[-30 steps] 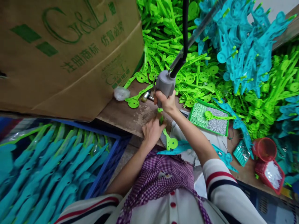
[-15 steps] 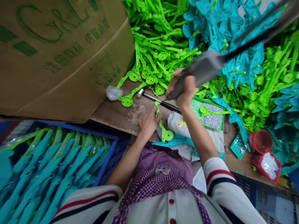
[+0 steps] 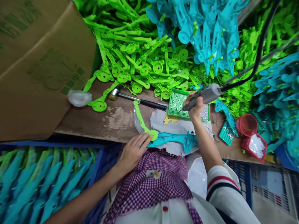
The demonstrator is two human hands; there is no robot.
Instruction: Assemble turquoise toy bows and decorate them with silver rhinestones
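Note:
My right hand [image 3: 196,107] is wrapped around a grey electric screwdriver [image 3: 205,95], its tip pointing down-left over the green basket [image 3: 178,104] of small silvery pieces. At the table's front edge, my left hand [image 3: 133,152] has its fingers together on the round end of a bright green plastic arm [image 3: 141,119]. Its thumb is hidden. That round end overlaps the left end of a long teal plastic part [image 3: 174,139], lying across a grey cloth [image 3: 184,126]; I cannot tell whether they are joined. A hammer [image 3: 140,100] lies behind them.
Heaps of green arms [image 3: 133,59] and teal parts [image 3: 205,34] fill the back. A cardboard box [image 3: 46,77] stands left, above a blue crate [image 3: 100,165] of parts. To the right are a teal basket [image 3: 226,133], red baskets [image 3: 247,124] and a screwdriver cable [image 3: 259,53].
My left hand has come from the green arm's far end to its round end. My right hand has swung the electric screwdriver right, over the green basket. The view has shifted right.

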